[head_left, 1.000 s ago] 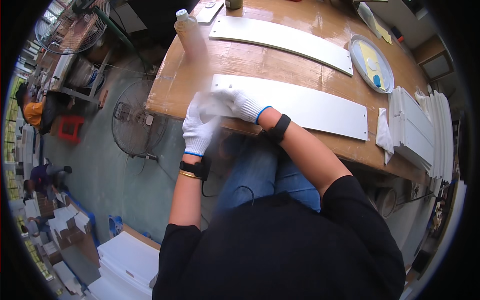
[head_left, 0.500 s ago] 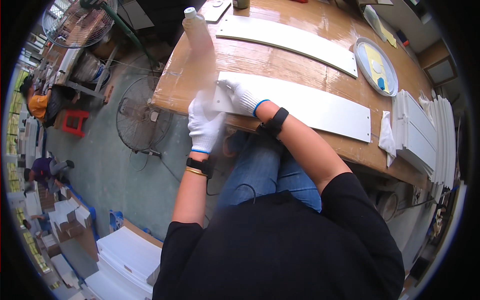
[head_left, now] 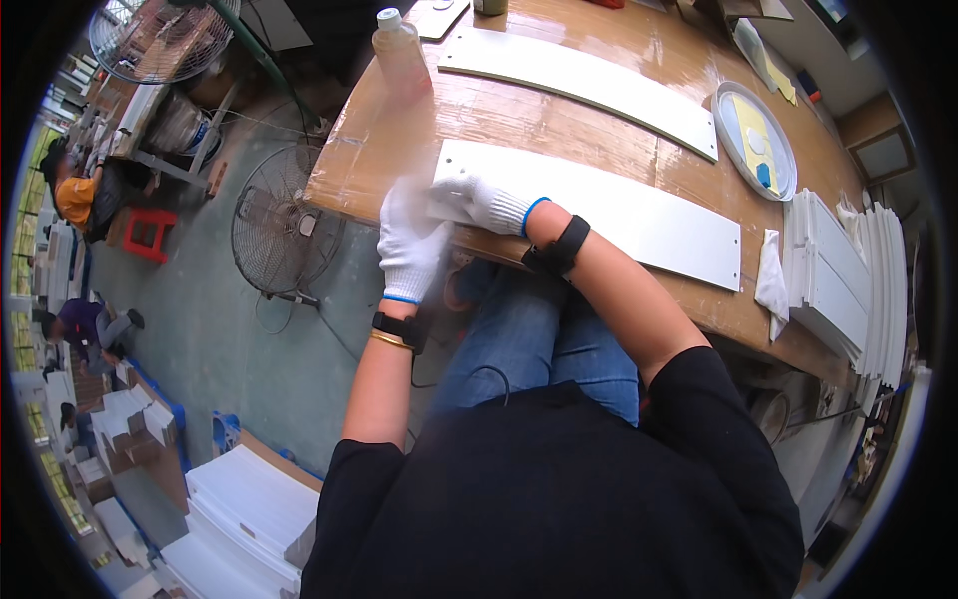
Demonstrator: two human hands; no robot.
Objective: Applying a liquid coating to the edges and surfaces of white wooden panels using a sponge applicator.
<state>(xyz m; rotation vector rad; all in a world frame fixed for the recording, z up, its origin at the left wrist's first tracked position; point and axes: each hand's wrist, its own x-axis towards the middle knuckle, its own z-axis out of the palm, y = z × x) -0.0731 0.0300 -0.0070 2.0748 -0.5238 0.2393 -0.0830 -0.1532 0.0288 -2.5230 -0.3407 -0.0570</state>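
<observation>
A long white panel (head_left: 619, 215) with small holes near its ends lies along the table's near edge. My left hand (head_left: 411, 250), in a white knit glove, is at the panel's left end, thumb apart from the fingers and closed about that end; a hazy smear blurs the fingertips. Over the near left corner is my right hand (head_left: 497, 208), also gloved, its fingers curled and pressed together. Whatever they pinch is hidden. Farther back lies a second white panel (head_left: 579, 85). A translucent bottle with a white cap (head_left: 402, 60) stands beyond my left hand.
On the brown table (head_left: 349, 165) a round white tray (head_left: 790, 175) holds a yellow sheet and a small blue piece. A white cloth (head_left: 771, 285) hangs by stacked white panels (head_left: 828, 270) at right. A floor fan (head_left: 284, 225) stands left; people work farther off.
My right hand has slid a little toward me and right along the panel's left end, uncovering the far hole and covering the near one. My left hand stays almost in place.
</observation>
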